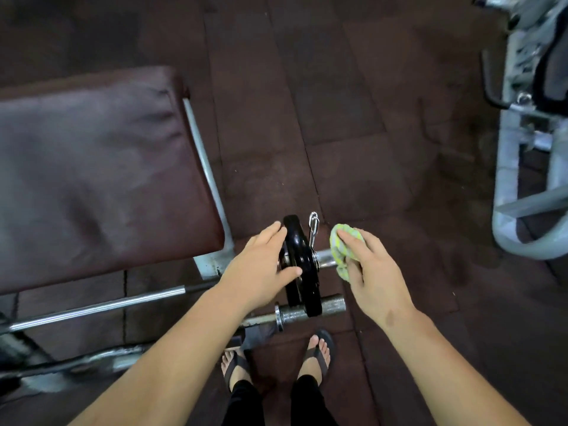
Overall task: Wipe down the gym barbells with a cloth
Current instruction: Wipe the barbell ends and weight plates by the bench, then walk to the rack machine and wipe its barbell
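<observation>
Two barbells lie across the floor in front of me. The farther barbell (325, 259) carries a black weight plate (299, 250) held by a spring clip (313, 230). My left hand (261, 265) rests on that plate, fingers spread over its near face. My right hand (373, 272) holds a yellow-green cloth (339, 247) pressed against the sleeve end of this bar, just right of the clip. The nearer barbell (330, 305) has a second black plate (310, 299) and a bare steel sleeve end; its shaft runs left under my left forearm.
A dark maroon padded bench (92, 167) on a grey frame fills the left. A grey machine frame (522, 179) stands at the right edge. My sandalled feet (316, 355) stand on the dark rubber floor tiles (307, 87) just behind the bars.
</observation>
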The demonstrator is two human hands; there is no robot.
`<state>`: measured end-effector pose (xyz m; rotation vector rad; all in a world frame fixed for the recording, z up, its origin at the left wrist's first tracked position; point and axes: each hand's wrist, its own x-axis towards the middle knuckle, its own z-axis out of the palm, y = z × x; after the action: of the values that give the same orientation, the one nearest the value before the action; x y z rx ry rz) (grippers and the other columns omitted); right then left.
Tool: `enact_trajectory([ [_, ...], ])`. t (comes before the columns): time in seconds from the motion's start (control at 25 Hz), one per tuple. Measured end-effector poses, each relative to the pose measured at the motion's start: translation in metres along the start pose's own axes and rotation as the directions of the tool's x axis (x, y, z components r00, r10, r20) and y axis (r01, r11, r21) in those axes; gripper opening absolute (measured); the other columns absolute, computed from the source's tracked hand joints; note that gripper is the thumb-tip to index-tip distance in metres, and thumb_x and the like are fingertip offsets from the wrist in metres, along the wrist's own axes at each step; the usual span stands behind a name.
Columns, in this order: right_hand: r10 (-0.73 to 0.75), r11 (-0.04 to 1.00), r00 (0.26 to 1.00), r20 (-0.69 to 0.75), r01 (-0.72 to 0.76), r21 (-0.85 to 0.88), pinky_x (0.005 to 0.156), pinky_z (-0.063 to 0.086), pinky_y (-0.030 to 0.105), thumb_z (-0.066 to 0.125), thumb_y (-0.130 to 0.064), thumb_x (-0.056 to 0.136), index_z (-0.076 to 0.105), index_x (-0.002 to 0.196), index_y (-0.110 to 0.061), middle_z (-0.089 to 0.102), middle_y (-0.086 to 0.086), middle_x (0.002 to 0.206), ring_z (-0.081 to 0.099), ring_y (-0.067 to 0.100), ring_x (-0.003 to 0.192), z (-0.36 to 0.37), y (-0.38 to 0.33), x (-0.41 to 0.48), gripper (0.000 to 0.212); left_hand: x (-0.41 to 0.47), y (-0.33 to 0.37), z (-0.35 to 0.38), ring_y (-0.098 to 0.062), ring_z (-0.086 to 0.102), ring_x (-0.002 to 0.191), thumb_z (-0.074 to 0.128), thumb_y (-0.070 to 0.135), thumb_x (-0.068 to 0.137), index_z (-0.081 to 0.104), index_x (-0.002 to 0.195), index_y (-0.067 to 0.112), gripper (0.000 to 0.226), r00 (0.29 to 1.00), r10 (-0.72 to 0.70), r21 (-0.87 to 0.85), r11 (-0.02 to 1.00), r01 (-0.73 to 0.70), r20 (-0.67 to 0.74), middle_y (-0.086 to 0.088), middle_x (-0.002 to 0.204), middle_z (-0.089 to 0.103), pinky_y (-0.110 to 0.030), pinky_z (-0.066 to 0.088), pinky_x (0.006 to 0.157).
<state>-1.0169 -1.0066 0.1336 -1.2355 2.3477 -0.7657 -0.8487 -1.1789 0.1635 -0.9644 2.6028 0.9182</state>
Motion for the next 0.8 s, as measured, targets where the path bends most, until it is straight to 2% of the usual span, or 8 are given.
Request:
enact_trajectory([
  [0.12,-0.187,0.979,0.982,-0.036,0.189,0.075,0.108,0.045,0.028,0.054,-0.006,0.092,0.051,0.146,-0.025,0.05,-0.001,0.148,0.052,0.014,0.131,-0.022,-0.064,0.009,0.057,-0.043,-0.008,-0.03,-0.015,0.025,0.144,0.058,0.055,0.089,0.027,0.154,0.023,0.078,0.988,-0.024,-0.048,0.999,0.017,-0.15,0.01,0.161,0.023,-0.029,0.023,0.118],
  [0.28,-0.406,0.909,0.904,0.133,0.384,0.165,0.11,0.027,0.006,0.06,-0.007,0.09,0.055,0.144,-0.027,0.056,-0.01,0.141,0.051,0.004,0.131,-0.018,-0.163,0.021,0.057,-0.12,-0.028,-0.078,-0.01,0.042,0.128,0.056,0.054,0.089,0.045,0.142,0.028,0.061,0.906,-0.158,-0.174,0.98,0.096,-0.392,0.014,0.144,0.046,-0.024,0.036,0.106],
  [0.4,-0.517,0.855,0.806,0.289,0.47,0.218,0.111,0.032,0.01,0.06,-0.011,0.09,0.054,0.143,-0.031,0.057,-0.014,0.14,0.053,0.003,0.129,0.005,-0.24,0.014,0.057,-0.189,-0.058,-0.102,-0.007,0.046,0.12,0.052,0.056,0.087,0.05,0.136,0.031,0.054,0.801,-0.287,-0.281,0.947,0.155,-0.525,0.018,0.133,0.051,-0.024,0.045,0.095],
  [0.56,-0.596,0.801,0.688,0.414,0.541,0.256,0.109,0.026,0.004,0.06,-0.017,0.093,0.05,0.146,-0.032,0.056,-0.015,0.141,0.048,0.0,0.133,0.05,-0.327,-0.009,0.057,-0.274,-0.098,-0.112,-0.003,0.045,0.097,0.057,0.05,0.09,0.052,0.132,0.034,0.045,0.667,-0.42,-0.372,0.901,0.224,-0.615,0.02,0.123,0.052,-0.02,0.039,0.087],
  [0.72,-0.66,0.734,0.525,0.538,0.603,0.313,0.112,0.039,0.024,0.056,-0.028,0.095,0.047,0.145,-0.036,0.057,-0.019,0.142,0.051,0.0,0.131,0.112,-0.428,-0.059,0.051,-0.377,-0.161,-0.104,0.0,0.044,0.112,0.054,0.051,0.091,0.05,0.134,0.036,0.046,0.525,-0.554,-0.485,0.829,0.279,-0.646,0.022,0.123,0.052,-0.019,0.039,0.096],
  [0.8,-0.671,0.718,0.444,0.594,0.591,0.369,0.107,0.042,0.025,0.053,-0.03,0.096,0.049,0.141,-0.04,0.061,-0.021,0.134,0.055,-0.002,0.124,0.152,-0.484,-0.093,0.046,-0.434,-0.2,-0.097,0.003,0.042,0.117,0.052,0.053,0.091,0.05,0.135,0.036,0.047,0.446,-0.631,-0.559,0.773,0.299,-0.634,0.025,0.124,0.05,-0.017,0.036,0.098],
])
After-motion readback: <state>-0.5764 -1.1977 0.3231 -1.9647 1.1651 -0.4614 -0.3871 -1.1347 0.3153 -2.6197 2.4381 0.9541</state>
